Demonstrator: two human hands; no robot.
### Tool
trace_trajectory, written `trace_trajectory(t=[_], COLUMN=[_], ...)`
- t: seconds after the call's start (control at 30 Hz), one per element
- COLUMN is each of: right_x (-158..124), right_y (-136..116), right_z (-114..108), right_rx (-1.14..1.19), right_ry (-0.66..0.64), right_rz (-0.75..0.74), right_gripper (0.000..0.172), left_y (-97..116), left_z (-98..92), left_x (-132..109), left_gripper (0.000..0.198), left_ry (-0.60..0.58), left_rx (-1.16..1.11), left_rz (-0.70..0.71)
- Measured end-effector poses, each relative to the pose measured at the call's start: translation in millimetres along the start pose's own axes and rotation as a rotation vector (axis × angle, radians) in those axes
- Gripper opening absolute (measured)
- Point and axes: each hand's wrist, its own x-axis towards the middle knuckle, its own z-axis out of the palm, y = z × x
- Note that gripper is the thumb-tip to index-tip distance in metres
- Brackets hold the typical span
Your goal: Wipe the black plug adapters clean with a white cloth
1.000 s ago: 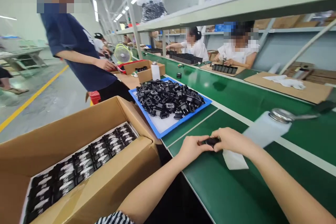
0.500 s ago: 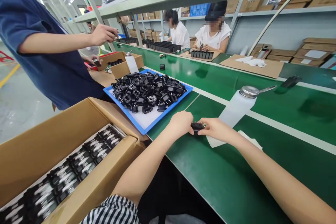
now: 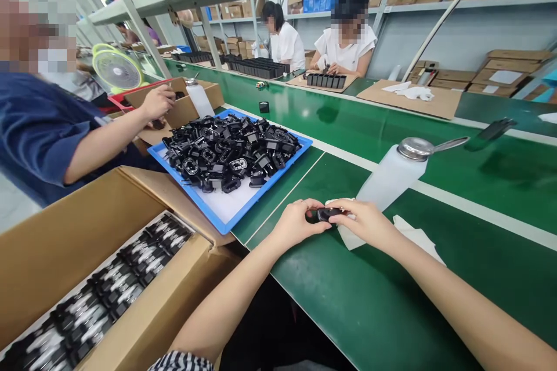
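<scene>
Two hands pinch one small black plastic part [image 3: 324, 214] above a green conveyor belt [image 3: 391, 313].

The left hand [image 3: 296, 223] and right hand [image 3: 363, 223] each close fingertips on an end of the part, just in front of a white squeeze bottle [image 3: 387, 177] lying tilted on the belt. Left of the bottle, a blue tray [image 3: 226, 214] holds a heap of black parts. Further left, an open cardboard box [image 3: 65, 237] holds packed rows. A co-worker's hand [image 3: 156, 101] reaches behind the tray.

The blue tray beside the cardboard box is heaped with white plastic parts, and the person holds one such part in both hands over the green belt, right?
Not quite: the parts heaped on the blue tray are black, not white. The head view shows it. The rest stands: the left hand and right hand hold one small black part over the green belt, beside the cardboard box.
</scene>
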Motion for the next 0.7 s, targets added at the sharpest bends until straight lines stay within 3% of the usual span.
trace_trajectory(t=[0.13, 0.37, 0.7], right_x=[-3, -5, 1], right_y=[2, -1, -3], right_z=[-1, 2, 0], right_rx=[0.129, -0.205, -0.189], right_ry=[0.035, 0.016, -0.025], right_rz=[0.008, 0.017, 0.070], right_gripper=[0.022, 0.022, 0.035], left_y=[0, -4, 9], left_z=[1.4, 5.2, -3.2], left_x=[-2, -4, -10], left_gripper=[0.030, 0.037, 0.036], left_ry=[0.022, 0.003, -0.003], left_rx=[0.013, -0.093, 0.186], left_rz=[-0.007, -0.012, 0.048])
